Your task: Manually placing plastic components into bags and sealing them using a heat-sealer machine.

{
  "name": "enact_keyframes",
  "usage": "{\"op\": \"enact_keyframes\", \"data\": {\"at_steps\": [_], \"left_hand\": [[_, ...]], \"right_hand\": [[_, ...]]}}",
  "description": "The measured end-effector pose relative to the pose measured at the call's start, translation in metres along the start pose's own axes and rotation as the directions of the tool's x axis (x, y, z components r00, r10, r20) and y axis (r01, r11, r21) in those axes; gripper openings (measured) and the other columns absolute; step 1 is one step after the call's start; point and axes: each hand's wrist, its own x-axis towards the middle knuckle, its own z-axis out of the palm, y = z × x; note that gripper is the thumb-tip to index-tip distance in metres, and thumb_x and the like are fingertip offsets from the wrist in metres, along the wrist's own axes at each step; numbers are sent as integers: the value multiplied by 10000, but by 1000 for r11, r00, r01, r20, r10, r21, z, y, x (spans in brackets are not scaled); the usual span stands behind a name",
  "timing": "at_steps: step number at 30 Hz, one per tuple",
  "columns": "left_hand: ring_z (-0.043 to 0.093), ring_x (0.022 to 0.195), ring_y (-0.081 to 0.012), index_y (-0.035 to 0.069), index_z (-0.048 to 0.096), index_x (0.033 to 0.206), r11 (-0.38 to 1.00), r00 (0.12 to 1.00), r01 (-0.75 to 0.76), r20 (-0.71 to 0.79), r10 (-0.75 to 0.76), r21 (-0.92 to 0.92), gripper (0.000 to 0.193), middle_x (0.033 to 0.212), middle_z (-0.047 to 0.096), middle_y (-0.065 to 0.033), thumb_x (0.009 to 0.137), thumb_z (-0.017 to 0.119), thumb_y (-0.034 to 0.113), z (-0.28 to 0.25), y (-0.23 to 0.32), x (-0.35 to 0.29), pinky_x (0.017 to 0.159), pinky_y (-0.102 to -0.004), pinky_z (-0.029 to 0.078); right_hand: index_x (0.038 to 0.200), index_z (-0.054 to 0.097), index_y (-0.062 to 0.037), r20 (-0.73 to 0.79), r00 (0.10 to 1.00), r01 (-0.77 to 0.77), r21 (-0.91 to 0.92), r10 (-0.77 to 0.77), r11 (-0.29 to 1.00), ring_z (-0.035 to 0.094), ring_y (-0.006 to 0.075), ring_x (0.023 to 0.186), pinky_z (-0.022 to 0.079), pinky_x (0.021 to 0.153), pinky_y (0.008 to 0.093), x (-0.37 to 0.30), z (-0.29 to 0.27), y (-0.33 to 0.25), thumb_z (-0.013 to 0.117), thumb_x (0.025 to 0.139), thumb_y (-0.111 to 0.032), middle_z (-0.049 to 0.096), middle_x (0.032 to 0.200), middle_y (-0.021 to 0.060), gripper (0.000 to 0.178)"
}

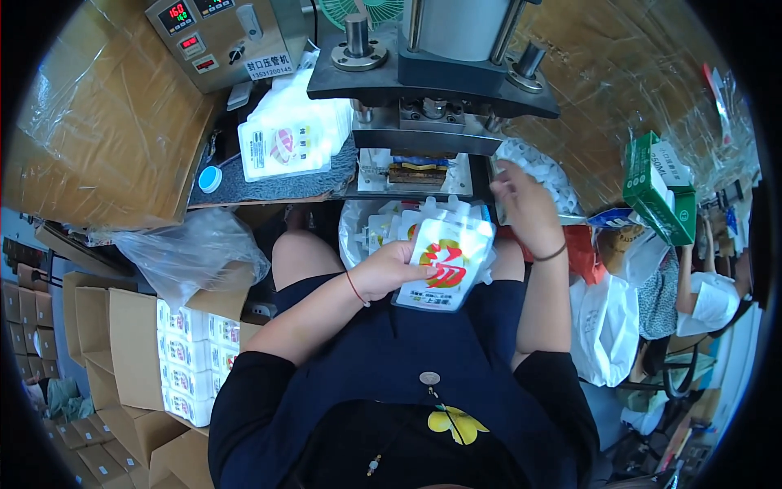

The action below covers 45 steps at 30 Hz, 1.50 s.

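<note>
My left hand (389,270) grips a stack of white spouted pouches (446,259) with a red and yellow print, held over my lap. My right hand (521,198) is raised at the right side of the sealing press (432,85), its fingers curled near a thin flat piece at the machine's edge; whether it holds that piece is unclear. More loose pouches lie in a clear bag (358,232) between my knees. A finished pile of white pouches (287,138) rests on the grey mat (269,186) left of the press.
A control box with red digit displays (216,37) stands at the back left. An open carton of packed pouches (191,350) sits at my left, with a clear plastic bag (183,248) above it. A green box (658,187) and white bags (604,326) lie at right, beside another person.
</note>
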Motion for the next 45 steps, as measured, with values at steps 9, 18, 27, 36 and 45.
{"op": "enact_keyframes", "data": {"at_steps": [9, 18, 27, 36, 45], "left_hand": [[704, 999, -225, -53, 618, 1188, 984, 988, -13, -155, -15, -177, 306, 1149, 694, -157, 896, 670, 25, -51, 47, 32, 889, -368, 576], [332, 1414, -422, 58, 414, 1458, -287, 612, 556, -152, 776, 780, 699, 1533, 321, -248, 879, 688, 339, -163, 78, -36, 1109, -576, 300], [601, 787, -40, -28, 716, 1011, 596, 701, -113, -361, 615, 795, 194, 894, 712, -33, 959, 655, 149, -102, 54, -53, 704, -223, 496], [633, 829, -62, -38, 707, 1046, 875, 931, -138, -241, 274, 464, 284, 923, 720, -42, 943, 704, 227, -18, 39, -17, 756, -243, 528], [653, 944, -105, -26, 666, 1146, 999, 999, -36, -3, 36, 3, 261, 1063, 711, -68, 942, 681, 135, -3, 4, 2, 881, -282, 519]], "right_hand": [[1155, 617, -71, 118, 979, -100, -444, 169, 891, 633, 434, 973, 539, 806, 474, 14, 24, 110, 632, 863, -86, 601, 1119, 236, 293], [1078, 574, 19, -324, 915, 151, -273, -239, 950, 596, 360, 814, 506, 741, 388, -7, 13, 107, 533, 816, 113, 550, 1102, 208, 282], [968, 658, -6, 3, 995, 91, 334, -97, 938, 622, 187, 765, 510, 706, 302, -12, 27, 5, 680, 884, -72, 637, 859, 89, 108], [918, 684, 23, -24, 978, 178, 620, -208, 764, 624, 142, 829, 491, 749, 282, 9, 41, -41, 678, 930, -138, 686, 910, 73, 162], [1041, 615, -26, 134, 990, -3, 327, -43, 945, 655, 226, 841, 497, 725, 323, 2, 19, 3, 642, 935, -174, 661, 923, 117, 184]]}}
